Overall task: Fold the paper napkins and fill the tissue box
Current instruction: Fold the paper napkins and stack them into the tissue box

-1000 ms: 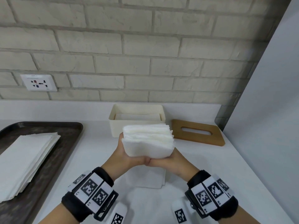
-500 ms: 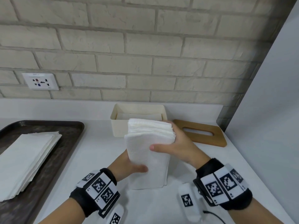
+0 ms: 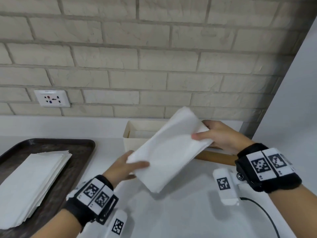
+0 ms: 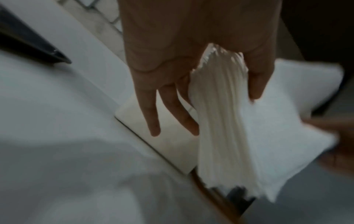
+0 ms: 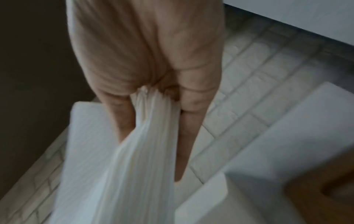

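- Stack of folded napkins [image 3: 169, 152]: white, many layers, held in the air above the counter, tilted so one end rises toward the wall and the other drops toward the person. It hangs over the front of the tissue box and partly hides it. Layered edges show clearly in the left wrist view [image 4: 226, 121] and the right wrist view [image 5: 134, 151].
- Left hand [image 3: 125, 167]: grasps the lower end of the stack, thumb on top, fingers underneath. In the left wrist view [image 4: 191, 60] two fingers [image 4: 153, 109] extend straight beside the stack while the thumb presses its edge.
- Right hand [image 3: 221, 136]: grasps the upper end, thumb across the top face, fingers curled below. In the right wrist view [image 5: 149, 60] the stack is pinched between thumb and fingers.
- Tissue box [image 3: 137, 133]: cream, open-topped, standing on the counter against the brick wall, just behind the held stack; what lies inside cannot be told.
- Wooden lid [image 3: 216, 158]: lying flat on the counter right of the box, mostly hidden by the right hand and stack.
- Dark tray [image 3: 56, 146]: at the left on the counter, well apart from the box.
- Unfolded napkins [image 3: 32, 184]: a flat white pile lying in the tray.
- Wall socket [image 3: 52, 98]: white, set in the brick wall above the tray.
- Counter [image 3: 180, 212]: white; a black cable [image 3: 264, 213] runs across it near the right wrist.
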Demonstrator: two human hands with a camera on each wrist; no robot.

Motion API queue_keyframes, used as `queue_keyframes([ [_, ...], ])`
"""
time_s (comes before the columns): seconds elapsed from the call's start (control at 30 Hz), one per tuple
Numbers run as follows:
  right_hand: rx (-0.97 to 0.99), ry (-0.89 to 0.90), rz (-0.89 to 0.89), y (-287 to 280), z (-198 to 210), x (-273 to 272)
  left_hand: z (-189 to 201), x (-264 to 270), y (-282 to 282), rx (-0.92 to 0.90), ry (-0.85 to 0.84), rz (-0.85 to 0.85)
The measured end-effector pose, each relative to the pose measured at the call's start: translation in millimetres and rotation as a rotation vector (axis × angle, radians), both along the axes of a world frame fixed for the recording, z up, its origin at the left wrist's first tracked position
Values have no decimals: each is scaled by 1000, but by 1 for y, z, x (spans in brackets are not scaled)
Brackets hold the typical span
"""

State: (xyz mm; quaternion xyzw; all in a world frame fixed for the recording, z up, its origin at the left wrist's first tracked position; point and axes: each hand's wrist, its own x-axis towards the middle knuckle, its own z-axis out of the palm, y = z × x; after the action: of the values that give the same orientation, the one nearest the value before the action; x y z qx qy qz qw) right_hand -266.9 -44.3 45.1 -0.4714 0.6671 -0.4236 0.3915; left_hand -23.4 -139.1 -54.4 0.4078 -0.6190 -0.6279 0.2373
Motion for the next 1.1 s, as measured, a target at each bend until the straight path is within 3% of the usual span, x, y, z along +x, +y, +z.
queue_keyframes([
  [0.13, -19, -380, -150, -25, -24, -2, 22, -9, -36, 140, 257, 246],
  [0.27, -86, -509, -232, -62, -32, 6, 46, -28, -71, 80, 342, 296],
  [0.4, -30, -501, -327, -100, -38, 6, 61, -43, -104, -131, 121, 354],
  [0.47, 23, -387, -356, -117, -45, 2, 61, -50, -118, -221, -43, 337],
  [0.57, 118, -13, -377, -134, -56, -5, 49, -58, -132, -264, -270, 295],
  [0.67, 164, 188, -257, -141, -66, -6, 34, -64, -138, -298, -479, 250],
  [0.77, 249, 369, -106, -146, -72, -3, 25, -69, -138, -345, -581, 226],
  [0.93, 314, 521, -41, -145, -65, 0, 28, -72, -134, -384, -717, 148],
  [1.03, 186, 830, -30, -138, -64, 10, 34, -70, -127, -621, -781, 138],
  [1.1, 104, 1043, 26, -137, -66, 15, 34, -70, -123, -791, -859, 44],
])
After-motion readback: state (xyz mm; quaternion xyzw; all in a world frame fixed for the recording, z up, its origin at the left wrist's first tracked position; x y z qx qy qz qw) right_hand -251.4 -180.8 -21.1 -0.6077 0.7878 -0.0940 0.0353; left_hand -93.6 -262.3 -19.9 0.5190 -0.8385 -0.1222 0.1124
